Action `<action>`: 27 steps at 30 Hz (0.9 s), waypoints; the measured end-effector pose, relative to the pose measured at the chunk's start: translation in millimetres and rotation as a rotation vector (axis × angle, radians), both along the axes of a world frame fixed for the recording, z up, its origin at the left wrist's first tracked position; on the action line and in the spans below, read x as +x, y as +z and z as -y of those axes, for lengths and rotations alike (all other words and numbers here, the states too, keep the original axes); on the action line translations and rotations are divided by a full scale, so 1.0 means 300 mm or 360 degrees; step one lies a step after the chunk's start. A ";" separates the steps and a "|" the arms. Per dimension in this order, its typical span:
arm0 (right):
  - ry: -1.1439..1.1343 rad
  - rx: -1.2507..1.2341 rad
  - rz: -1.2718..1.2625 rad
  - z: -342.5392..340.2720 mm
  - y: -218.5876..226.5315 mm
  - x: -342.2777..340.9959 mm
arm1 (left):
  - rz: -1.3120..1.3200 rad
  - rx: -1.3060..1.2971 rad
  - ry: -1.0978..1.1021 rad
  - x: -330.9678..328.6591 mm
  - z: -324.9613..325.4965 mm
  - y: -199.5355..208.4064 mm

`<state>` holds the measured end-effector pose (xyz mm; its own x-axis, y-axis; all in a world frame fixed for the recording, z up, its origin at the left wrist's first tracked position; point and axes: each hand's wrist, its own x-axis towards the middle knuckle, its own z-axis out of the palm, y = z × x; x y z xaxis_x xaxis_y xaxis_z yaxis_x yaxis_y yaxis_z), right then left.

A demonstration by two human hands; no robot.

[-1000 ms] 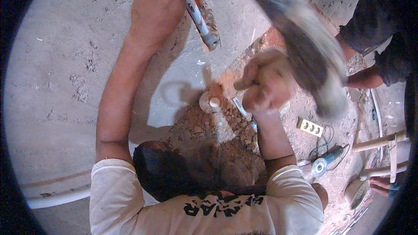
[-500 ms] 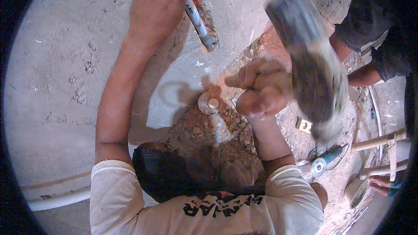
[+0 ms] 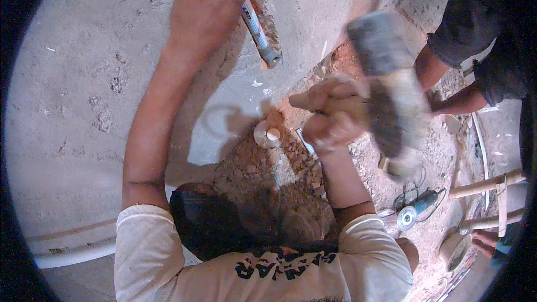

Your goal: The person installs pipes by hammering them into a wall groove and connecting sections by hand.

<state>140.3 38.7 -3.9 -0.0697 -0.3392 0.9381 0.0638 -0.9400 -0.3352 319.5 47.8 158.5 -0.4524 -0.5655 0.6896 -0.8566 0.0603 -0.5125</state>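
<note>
At the upper left, my left hand point(image 3: 215, 8) is closed against the grey wall point(image 3: 112, 151), its fingertips partly cut off by the top edge. From under its fingers runs a slim white pipe point(image 3: 256, 28) with printing and a grey end fitting, lying along a chipped groove with bare red brick. What the fingers grip is hidden. My right hand point(image 3: 333, 112) is wrapped round the short wooden handle of a hammer point(image 3: 386, 89), raised in front of the wall. Motion smears the heavy dark head. A pale round fitting point(image 3: 268, 134) stands among the rubble below.
Broken rubble point(image 3: 302, 162) lies along the wall's foot. Right of my arm lies an angle grinder point(image 3: 415, 211) with its cord. Wooden-handled tools point(image 3: 486, 183) and a bowl point(image 3: 454, 249) are farther right, near another person's dark clothing point(image 3: 467, 17). A white pipe point(image 3: 75, 257) runs at lower left.
The hammer head has swung a little, its upper end now lower. My left hand and the pipe beneath it sit almost where they were.
</note>
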 end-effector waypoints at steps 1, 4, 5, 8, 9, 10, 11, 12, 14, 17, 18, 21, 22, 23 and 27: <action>-0.0083 0.0168 -0.0284 0.007 -0.045 0.035 | 0.0016 0.0001 0.0017 0.003 0.001 0.001; 0.0116 0.0988 -0.0732 0.036 -0.089 0.084 | -0.0046 0.0052 0.0001 -0.018 0.003 -0.004; 0.0060 0.0936 -0.0674 0.049 -0.060 0.079 | -0.0039 0.0032 0.0000 -0.016 0.013 0.007; -0.0019 0.0698 -0.0485 0.001 0.035 0.012 | -0.0059 0.0035 0.0002 -0.005 0.001 -0.006; 0.0004 0.0510 -0.0379 -0.009 0.057 -0.014 | -0.0061 0.0024 0.0000 -0.011 -0.006 -0.006; 0.0046 0.0391 -0.0282 -0.015 0.074 -0.033 | -0.0062 0.0013 0.0000 -0.013 -0.013 -0.011; 0.0132 0.0389 -0.0214 -0.022 0.083 -0.049 | -0.0035 0.0016 -0.0001 -0.010 -0.010 -0.008; 0.0218 0.0444 -0.0187 -0.030 0.078 -0.058 | -0.0007 0.0018 -0.0002 -0.006 -0.009 -0.005; 0.0196 0.0640 -0.0389 -0.008 -0.005 0.007 | 0.0005 -0.0001 -0.0026 -0.002 0.000 0.003; 0.0021 0.0858 -0.0710 0.042 -0.111 0.098 | -0.0056 0.0014 -0.0068 -0.009 0.011 -0.026; 0.0029 0.0916 -0.0738 0.042 -0.076 0.103 | -0.0046 0.0039 -0.0051 -0.003 0.008 -0.024; 0.0137 0.0806 -0.0477 0.004 0.031 0.018 | -0.0055 -0.0011 -0.0027 -0.002 0.001 -0.025; 0.0055 0.0563 -0.0376 -0.001 0.051 0.000 | -0.0069 -0.0054 -0.0023 -0.003 0.000 -0.029; 0.0159 0.0338 -0.0246 -0.003 0.073 -0.029 | -0.0051 -0.0053 -0.0029 -0.003 0.001 -0.026; 0.0058 0.0293 -0.0279 -0.014 0.050 0.018 | -0.0048 0.0029 0.0005 -0.031 -0.014 0.004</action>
<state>145.6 42.9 11.0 0.1040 -0.5047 0.8570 0.0224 -0.8603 -0.5093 310.1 52.0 159.6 -0.4297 -0.5795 0.6925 -0.8719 0.0666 -0.4852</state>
